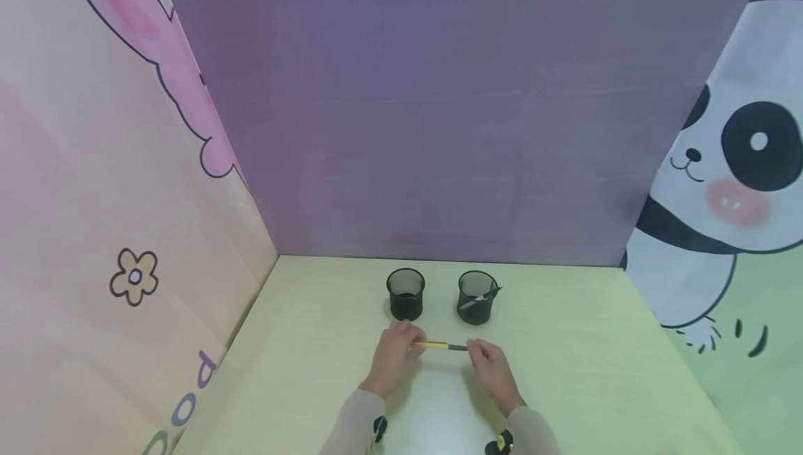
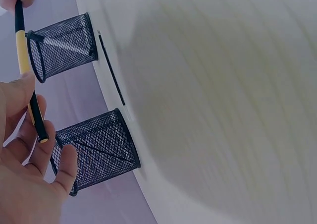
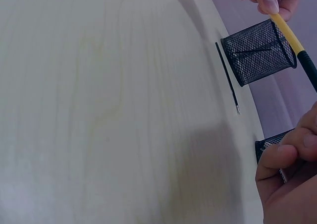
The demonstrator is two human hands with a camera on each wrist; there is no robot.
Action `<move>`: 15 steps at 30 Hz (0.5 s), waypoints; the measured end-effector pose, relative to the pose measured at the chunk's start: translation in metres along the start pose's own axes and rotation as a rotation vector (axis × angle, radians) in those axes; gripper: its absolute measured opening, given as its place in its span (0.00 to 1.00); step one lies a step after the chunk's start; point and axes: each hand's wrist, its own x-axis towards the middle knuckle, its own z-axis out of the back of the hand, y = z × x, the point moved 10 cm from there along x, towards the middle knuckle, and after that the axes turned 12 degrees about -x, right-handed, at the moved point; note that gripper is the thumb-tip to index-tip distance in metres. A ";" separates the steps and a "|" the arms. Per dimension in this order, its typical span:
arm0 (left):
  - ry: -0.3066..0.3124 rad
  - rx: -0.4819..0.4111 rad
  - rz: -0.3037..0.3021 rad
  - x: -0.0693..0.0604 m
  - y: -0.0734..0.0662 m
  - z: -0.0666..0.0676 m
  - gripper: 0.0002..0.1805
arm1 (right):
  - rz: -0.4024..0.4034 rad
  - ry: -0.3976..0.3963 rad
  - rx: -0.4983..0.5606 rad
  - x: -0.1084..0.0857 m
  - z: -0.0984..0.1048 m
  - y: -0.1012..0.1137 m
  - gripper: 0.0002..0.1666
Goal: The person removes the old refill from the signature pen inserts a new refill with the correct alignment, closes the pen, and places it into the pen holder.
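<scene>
Between both hands, above the table, is a yellow and black pen [image 1: 434,345]. My left hand [image 1: 395,354] holds one end with the thumb pressed on the barrel; in the left wrist view a black pen end [image 2: 42,132] pokes out past the thumb. My right hand [image 1: 495,371] pinches the other, black end. Beyond the hands stand two black mesh pen holders: the left holder [image 2: 96,154] has a thin dark stick inside, and the right holder [image 2: 64,45] has a pen with a clear barrel leaning in it. A thin black refill [image 3: 228,78] with a metal tip lies on the table.
The pale wood-grain table [image 1: 301,371] ends at a purple backdrop [image 1: 452,127]. Printed cloth walls stand on both sides, with a panda [image 1: 690,232] at the right and a flower [image 1: 134,276] at the left.
</scene>
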 end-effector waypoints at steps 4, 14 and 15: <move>-0.008 -0.001 -0.006 0.000 -0.001 0.000 0.05 | -0.009 0.004 -0.005 0.001 -0.001 -0.002 0.25; -0.030 0.089 -0.042 -0.002 -0.009 0.000 0.05 | -0.051 0.004 0.007 0.001 -0.002 -0.007 0.28; -0.032 0.095 -0.041 -0.002 -0.009 0.000 0.05 | -0.055 0.006 0.004 0.001 -0.002 -0.008 0.28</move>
